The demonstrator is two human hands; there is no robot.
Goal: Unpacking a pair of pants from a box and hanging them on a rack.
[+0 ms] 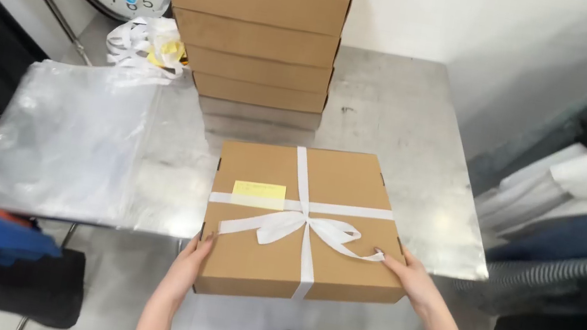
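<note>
Steel table (418,169) carries my ribboned cardboard box (300,221), overhanging its near edge. Stiff, probably light; side walls grip best. My left hand (190,262) and right hand (413,280) press flat, fingers spread, against opposite sides.

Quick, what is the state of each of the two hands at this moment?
Left hand: open, fingers against the left side of the ribbon-tied cardboard box.
Right hand: open, fingers on the box's right edge.
</note>
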